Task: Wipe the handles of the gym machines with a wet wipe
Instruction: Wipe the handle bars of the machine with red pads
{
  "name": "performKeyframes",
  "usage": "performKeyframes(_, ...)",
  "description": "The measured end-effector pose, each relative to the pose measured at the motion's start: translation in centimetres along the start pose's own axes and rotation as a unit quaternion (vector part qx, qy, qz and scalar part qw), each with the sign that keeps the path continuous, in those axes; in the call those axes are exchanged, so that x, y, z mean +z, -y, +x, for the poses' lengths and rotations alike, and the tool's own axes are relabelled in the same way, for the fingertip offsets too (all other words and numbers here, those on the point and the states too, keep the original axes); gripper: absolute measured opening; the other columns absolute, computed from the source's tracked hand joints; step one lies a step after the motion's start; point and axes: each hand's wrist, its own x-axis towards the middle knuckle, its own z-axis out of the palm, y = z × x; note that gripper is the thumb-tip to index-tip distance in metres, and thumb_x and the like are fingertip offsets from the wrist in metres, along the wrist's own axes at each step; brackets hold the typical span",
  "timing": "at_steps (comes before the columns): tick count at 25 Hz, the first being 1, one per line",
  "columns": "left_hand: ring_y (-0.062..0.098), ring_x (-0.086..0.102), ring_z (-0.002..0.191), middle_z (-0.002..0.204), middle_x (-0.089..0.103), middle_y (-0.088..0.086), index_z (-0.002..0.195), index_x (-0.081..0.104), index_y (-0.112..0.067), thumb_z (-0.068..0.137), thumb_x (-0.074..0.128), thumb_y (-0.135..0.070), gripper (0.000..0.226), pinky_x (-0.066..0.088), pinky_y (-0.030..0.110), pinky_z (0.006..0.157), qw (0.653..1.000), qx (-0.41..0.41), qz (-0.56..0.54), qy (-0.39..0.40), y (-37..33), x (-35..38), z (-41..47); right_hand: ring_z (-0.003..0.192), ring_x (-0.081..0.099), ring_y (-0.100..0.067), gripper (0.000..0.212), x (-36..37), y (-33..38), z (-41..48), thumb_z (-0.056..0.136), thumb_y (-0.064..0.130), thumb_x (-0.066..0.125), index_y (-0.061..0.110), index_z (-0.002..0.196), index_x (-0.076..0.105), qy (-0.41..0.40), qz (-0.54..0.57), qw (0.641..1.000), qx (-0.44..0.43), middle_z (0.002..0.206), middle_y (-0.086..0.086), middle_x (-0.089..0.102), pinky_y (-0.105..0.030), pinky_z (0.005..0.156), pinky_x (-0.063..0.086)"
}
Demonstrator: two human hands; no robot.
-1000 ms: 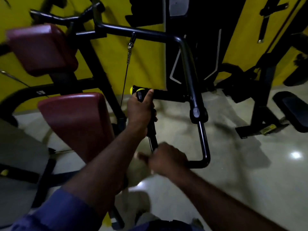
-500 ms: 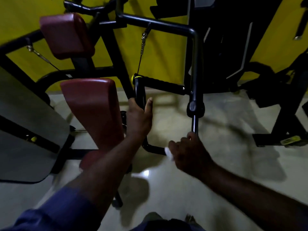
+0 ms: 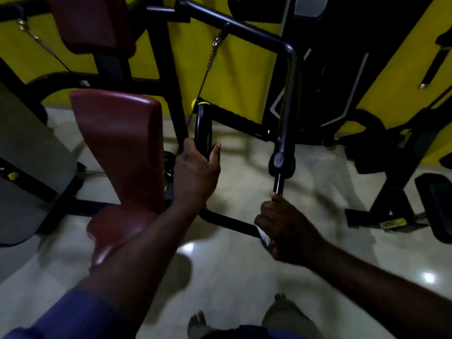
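Left arm: blue sleeve (image 3: 56, 311), loose-fitting, forearm bare beyond its edge. Right arm: bare along all that shows. Left hand (image 3: 195, 172) and right hand (image 3: 286, 226): bare. Left foot (image 3: 198, 322) and right foot (image 3: 285, 311): bare, toes visible. Blue garment (image 3: 256, 333) at bottom edge.

The wall (image 3: 239, 77) across the top of the frame is bright yellow. The upper pad (image 3: 93, 23) at upper left and the long pad (image 3: 122, 143) at centre left are dark red with a dull sheen. The handle (image 3: 203, 128) at centre is black, tipped with a yellow cap (image 3: 194, 102). The bent bar (image 3: 288, 94) to its right is dark grey. The wipe (image 3: 264, 234), right of centre, is white. The floor (image 3: 232, 277) is pale cream with white glare spots. The panel (image 3: 29, 148) at the left edge is grey, crossed by a dark band. The sleeve (image 3: 66, 316) at lower left is blue. The machine (image 3: 342, 69) at upper right is black with thin white lines. A label (image 3: 393, 223) at the right is yellow.
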Motion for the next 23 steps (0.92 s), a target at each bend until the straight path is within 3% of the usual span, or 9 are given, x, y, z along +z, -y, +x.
performKeyframes(2,0.035,0.068,0.074,0.081,0.065,0.012,0.101,0.05,-0.014,0.094,0.064,-0.054,0.043,0.057,0.041,0.065,0.999,0.007,0.03,-0.009,0.3,0.2,-0.1,0.089,0.059,-0.025,0.014,-1.1,-4.3,0.9,0.093,0.016,0.059,0.023,0.084,0.051,0.02,-0.03,0.997,-0.067,0.082,0.001,0.05,-0.047,0.122,0.031)
performKeyframes(5,0.039,0.068,0.078,0.079,0.068,0.015,0.098,0.05,-0.016,0.089,0.062,-0.063,0.049,0.056,0.044,0.07,0.994,-0.004,0.1,-0.043,0.0,0.3,-0.4,0.084,0.06,-0.025,0.024,-1.7,-9.9,3.7,0.088,0.003,0.056,0.023,0.079,0.046,-0.041,-0.035,0.996,-0.07,0.078,0.001,0.048,-0.05,0.118,0.035)
performKeyframes(8,0.037,0.068,0.074,0.072,0.066,0.012,0.095,0.051,-0.016,0.086,0.061,-0.071,0.057,0.057,0.048,0.067,0.986,-0.044,0.147,-0.068,-0.5,0.4,-1.1,0.09,0.059,-0.03,0.016,0.3,-6.0,1.4,0.087,0.009,0.059,0.021,0.079,0.055,-0.074,0.055,0.996,-0.017,0.081,-0.001,0.051,-0.051,0.119,0.032)
performKeyframes(10,0.039,0.068,0.08,0.079,0.068,0.017,0.097,0.051,-0.014,0.09,0.065,-0.061,0.05,0.056,0.047,0.07,0.976,-0.071,0.191,-0.075,-0.9,0.5,-2.2,0.089,0.055,-0.03,0.008,0.7,-3.3,-0.1,0.093,0.017,0.054,0.02,0.086,0.058,-0.039,0.116,0.988,-0.089,0.086,-0.002,0.053,-0.05,0.117,0.034)
performKeyframes(13,0.044,0.066,0.093,0.097,0.067,0.024,0.108,0.052,-0.012,0.096,0.06,-0.043,0.034,0.051,0.045,0.078,0.955,-0.129,0.259,-0.062,-0.7,0.6,-5.9,0.083,0.052,-0.028,0.006,0.4,-7.1,1.3,0.093,0.02,0.054,0.022,0.088,0.054,-0.011,0.087,0.97,-0.226,0.085,0.0,0.053,-0.042,0.09,0.041)
performKeyframes(15,0.041,0.065,0.091,0.095,0.067,0.021,0.106,0.052,-0.013,0.099,0.055,-0.044,0.032,0.051,0.045,0.077,0.956,-0.137,0.249,-0.065,-0.4,0.6,-8.7,0.08,0.053,-0.028,0.013,0.1,-10.4,3.1,0.088,0.014,0.058,0.023,0.085,0.049,-0.025,0.063,0.971,-0.23,0.082,0.001,0.049,-0.04,0.084,0.04)
performKeyframes(18,0.035,0.063,0.083,0.087,0.063,0.013,0.101,0.047,-0.015,0.105,0.05,-0.042,0.028,0.042,0.038,0.069,0.963,-0.158,0.21,-0.063,-0.6,0.7,-11.7,0.082,0.051,-0.029,0.017,-0.5,-9.6,2.3,0.081,0.009,0.058,0.024,0.082,0.049,-0.037,0.116,0.978,-0.167,0.082,0.002,0.045,-0.042,0.09,0.042)
performKeyframes(21,0.028,0.06,0.081,0.09,0.062,0.01,0.101,0.044,-0.019,0.105,0.042,-0.055,0.036,0.046,0.039,0.071,0.959,-0.2,0.196,-0.039,-0.2,0.7,-13.4,0.082,0.049,-0.027,0.014,-1.1,-6.3,0.6,0.086,0.01,0.055,0.024,0.085,0.054,0.019,0.181,0.949,-0.256,0.086,0.001,0.048,-0.04,0.087,0.041)
performKeyframes(23,0.025,0.063,0.081,0.088,0.064,0.008,0.097,0.046,-0.023,0.103,0.035,-0.064,0.043,0.051,0.042,0.074,0.967,-0.188,0.173,-0.011,0.5,-0.2,-13.9,0.078,0.054,-0.022,0.014,-1.5,-7.2,2.7,0.093,0.018,0.053,0.028,0.083,0.055,0.089,0.233,0.926,-0.283,0.081,0.004,0.055,-0.035,0.075,0.042)
